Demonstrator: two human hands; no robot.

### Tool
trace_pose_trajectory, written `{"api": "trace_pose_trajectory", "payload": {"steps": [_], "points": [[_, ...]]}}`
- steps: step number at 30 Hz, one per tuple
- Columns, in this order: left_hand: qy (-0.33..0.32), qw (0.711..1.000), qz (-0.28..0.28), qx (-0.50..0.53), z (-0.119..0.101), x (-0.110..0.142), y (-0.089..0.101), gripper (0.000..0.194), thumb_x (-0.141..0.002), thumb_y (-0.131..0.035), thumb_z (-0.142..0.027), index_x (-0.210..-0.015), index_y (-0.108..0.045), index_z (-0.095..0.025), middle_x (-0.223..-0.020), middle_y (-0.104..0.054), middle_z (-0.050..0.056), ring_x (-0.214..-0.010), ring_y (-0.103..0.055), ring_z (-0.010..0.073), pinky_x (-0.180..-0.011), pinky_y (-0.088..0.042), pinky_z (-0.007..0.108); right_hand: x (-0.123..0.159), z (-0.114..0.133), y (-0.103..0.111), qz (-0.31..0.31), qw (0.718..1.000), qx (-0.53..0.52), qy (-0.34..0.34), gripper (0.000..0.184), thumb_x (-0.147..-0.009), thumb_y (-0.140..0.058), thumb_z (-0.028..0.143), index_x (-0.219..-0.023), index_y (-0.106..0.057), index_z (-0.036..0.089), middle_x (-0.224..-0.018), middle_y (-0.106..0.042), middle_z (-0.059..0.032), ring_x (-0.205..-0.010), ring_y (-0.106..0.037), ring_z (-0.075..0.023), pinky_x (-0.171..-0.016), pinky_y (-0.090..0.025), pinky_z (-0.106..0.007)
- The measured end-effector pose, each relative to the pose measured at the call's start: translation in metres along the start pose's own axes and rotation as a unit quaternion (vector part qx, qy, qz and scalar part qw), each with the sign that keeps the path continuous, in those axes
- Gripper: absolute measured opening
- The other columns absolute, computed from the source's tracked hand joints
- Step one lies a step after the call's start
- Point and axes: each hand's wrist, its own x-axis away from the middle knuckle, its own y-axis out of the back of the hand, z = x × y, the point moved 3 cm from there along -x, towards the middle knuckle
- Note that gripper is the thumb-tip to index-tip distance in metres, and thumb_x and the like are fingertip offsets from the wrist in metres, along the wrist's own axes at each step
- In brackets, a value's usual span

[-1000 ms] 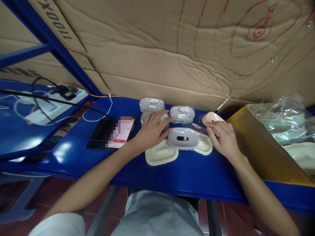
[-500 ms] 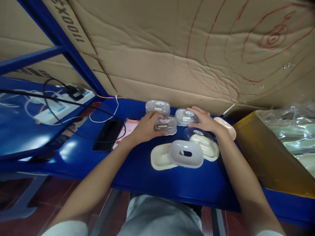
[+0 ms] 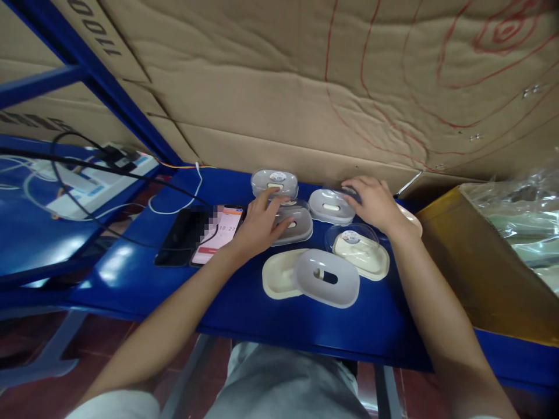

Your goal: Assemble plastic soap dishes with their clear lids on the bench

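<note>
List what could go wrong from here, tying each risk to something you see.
The clear lid overhanging the right cream dish might slide off if nudged. The front grey dish lies partly over the left cream dish, so a bump could shift it. The left hand is close beside the phone and may knock it.

Gray dish point(image 3: 300, 234) partly behind left hand point(image 3: 261, 226), label point(image 3: 351, 237) print illegible, carton point(image 3: 445, 262) cropped
</note>
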Motion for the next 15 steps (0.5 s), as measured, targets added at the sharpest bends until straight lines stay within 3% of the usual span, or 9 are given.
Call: {"api": "trace_pose_trajectory", "payload": {"steps": [4, 9, 15], "points": [[-0.046, 0.997, 0.023, -0.056, -0.010, 0.003, 0.003, 0.030, -0.109, -0.055, -0.037, -0.132, -0.067, -0.022, -0.155, -0.052, 0.019, -0.146, -0.050, 0.0390, -0.118, -0.043, 0.059, 0.001, 0.029, -0.009, 0.074, 0.995, 0.021, 0.064, 0.028, -0.107, -0.054, 0.033, -0.121, -0.076, 0.023, -0.122, -0.078, -0.0120, -0.116, -0.068, -0.0330, -0.098, -0.048, -0.048], [-0.103, 0.990, 0.050, -0.083, -0.021, 0.007, 0.010, 0.023, -0.106, -0.063, -0.038, -0.117, -0.076, -0.023, -0.149, -0.057, 0.017, -0.141, -0.054, 0.0380, -0.118, -0.044, 0.058, 0.004, 0.053, -0.021, 0.110, 0.990, 0.059, 0.064, 0.030, -0.104, -0.064, 0.030, -0.130, -0.073, 0.020, -0.135, -0.075, -0.0156, -0.126, -0.065, -0.0364, -0.105, -0.046, -0.051], [-0.134, 0.978, 0.099, -0.128, -0.022, 0.016, 0.010, 0.038, -0.103, -0.070, -0.052, -0.125, -0.078, -0.022, -0.165, -0.049, 0.019, -0.154, -0.045, 0.0422, -0.126, -0.037, 0.064, 0.008, 0.066, -0.026, 0.150, 0.984, 0.084, 0.038, 0.027, -0.103, -0.062, 0.020, -0.125, -0.073, 0.011, -0.126, -0.078, -0.0207, -0.117, -0.071, -0.0363, -0.099, -0.047, -0.048]]}}
